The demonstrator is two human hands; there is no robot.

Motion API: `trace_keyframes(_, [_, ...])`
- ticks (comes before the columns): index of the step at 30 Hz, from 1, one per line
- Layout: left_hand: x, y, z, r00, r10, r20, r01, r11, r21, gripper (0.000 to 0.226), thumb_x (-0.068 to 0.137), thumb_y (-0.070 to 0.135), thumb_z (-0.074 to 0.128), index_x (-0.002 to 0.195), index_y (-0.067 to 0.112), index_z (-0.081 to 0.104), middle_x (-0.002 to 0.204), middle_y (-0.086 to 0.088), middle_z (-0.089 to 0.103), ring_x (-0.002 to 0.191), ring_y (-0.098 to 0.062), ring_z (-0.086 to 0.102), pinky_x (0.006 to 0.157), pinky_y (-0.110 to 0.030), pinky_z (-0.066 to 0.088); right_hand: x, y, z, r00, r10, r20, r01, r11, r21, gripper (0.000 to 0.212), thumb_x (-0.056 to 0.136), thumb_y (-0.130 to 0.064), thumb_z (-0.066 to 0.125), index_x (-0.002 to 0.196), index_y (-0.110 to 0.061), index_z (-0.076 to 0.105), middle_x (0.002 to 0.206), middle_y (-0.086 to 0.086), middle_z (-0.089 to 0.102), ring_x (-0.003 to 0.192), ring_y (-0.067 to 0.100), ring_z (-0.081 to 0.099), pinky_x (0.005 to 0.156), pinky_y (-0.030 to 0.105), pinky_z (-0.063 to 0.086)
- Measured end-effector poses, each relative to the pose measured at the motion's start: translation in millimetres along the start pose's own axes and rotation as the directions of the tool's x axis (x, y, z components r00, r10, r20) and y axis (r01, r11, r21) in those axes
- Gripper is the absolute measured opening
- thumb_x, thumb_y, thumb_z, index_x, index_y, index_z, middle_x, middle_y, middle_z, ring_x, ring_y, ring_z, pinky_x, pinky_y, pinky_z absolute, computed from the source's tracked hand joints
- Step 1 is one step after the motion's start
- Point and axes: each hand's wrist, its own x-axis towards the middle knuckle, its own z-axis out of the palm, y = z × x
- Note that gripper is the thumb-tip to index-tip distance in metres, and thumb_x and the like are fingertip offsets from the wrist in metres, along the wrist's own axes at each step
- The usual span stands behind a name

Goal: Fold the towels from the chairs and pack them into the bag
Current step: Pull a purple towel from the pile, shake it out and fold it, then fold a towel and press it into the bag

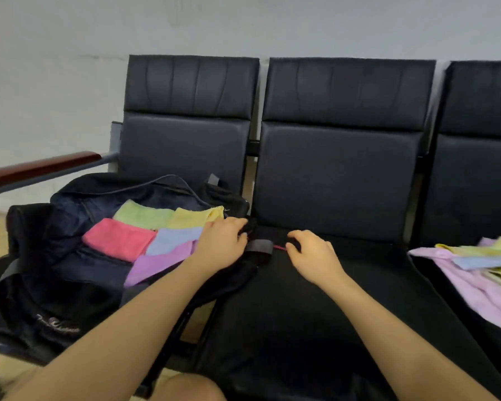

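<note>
The open black fabric bag [70, 227] lies on the left chair seat, with folded pink, green, yellow, blue and purple towels [145, 235] inside. The left hand [222, 246] grips the bag's dark edge; the right hand [311, 251] pinches a thin pink tab [279, 248]. A loose heap of pastel towels [475, 264] waits on the right seat: light, limp cloth, best taken by the corners.

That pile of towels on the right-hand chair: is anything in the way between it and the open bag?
Nothing visible blocks the way. The loose towels lie on the right chair, the bag lies open on the left chair, and the middle seat between them holds only the bag's strap and both hands.
</note>
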Motion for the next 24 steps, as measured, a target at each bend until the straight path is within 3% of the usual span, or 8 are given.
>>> trace_keyframes(11, [19.6, 229.2, 72.5, 0.943, 0.313, 0.109, -0.292, 0.94, -0.176, 0.044, 0.099, 0.028, 0.041, 0.142, 0.019, 0.042, 0.144, -0.001, 0.046, 0.127, -0.022, 0.046, 0.106, -0.037, 0.032, -96.4, 205.1, -91.3, 0.935, 0.317, -0.161, -0.337, 0.933, -0.125, 0.027, 0.096, -0.023, 0.046, 0.115, -0.012, 0.062, 0.113, 0.007, 0.065, 0.1, 0.026, 0.06, 0.085, 0.034, 0.047])
trace_keyframes(15, [17.6, 305.8, 98.1, 0.901, 0.412, 0.134, -0.364, 0.887, -0.283, 0.04, 0.099, 0.026, 0.041, 0.138, 0.019, 0.047, 0.137, -0.002, 0.052, 0.121, -0.023, 0.05, 0.103, -0.038, 0.034, -132.3, 272.7, -119.8, 0.881, 0.425, -0.208, -0.464, 0.862, -0.205, 0.033, 0.097, -0.023, 0.044, 0.125, -0.012, 0.057, 0.129, 0.008, 0.058, 0.117, 0.029, 0.053, 0.096, 0.036, 0.038])
trace_keyframes(19, [15.5, 373.5, 124.8, 0.878, 0.455, 0.152, -0.385, 0.857, -0.342, 0.036, 0.098, 0.024, 0.041, 0.129, 0.015, 0.055, 0.12, -0.006, 0.062, 0.106, -0.027, 0.058, 0.092, -0.037, 0.041, -175.0, 330.4, -134.1, 0.823, 0.5, -0.27, -0.566, 0.763, -0.311, 0.038, 0.098, -0.028, 0.042, 0.134, -0.017, 0.049, 0.135, 0.003, 0.05, 0.122, 0.024, 0.047, 0.099, 0.034, 0.028])
trace_keyframes(24, [7.8, 437.7, 164.0, 0.853, 0.473, 0.22, -0.38, 0.853, -0.358, 0.04, 0.1, 0.029, 0.037, 0.135, 0.017, 0.051, 0.136, -0.006, 0.053, 0.121, -0.028, 0.049, 0.098, -0.036, 0.033, -218.5, 369.8, -141.5, 0.78, 0.57, -0.257, -0.624, 0.676, -0.393, 0.043, 0.097, -0.044, 0.039, 0.132, -0.02, 0.045, 0.133, 0.001, 0.048, 0.123, 0.023, 0.044, 0.1, 0.036, 0.024])
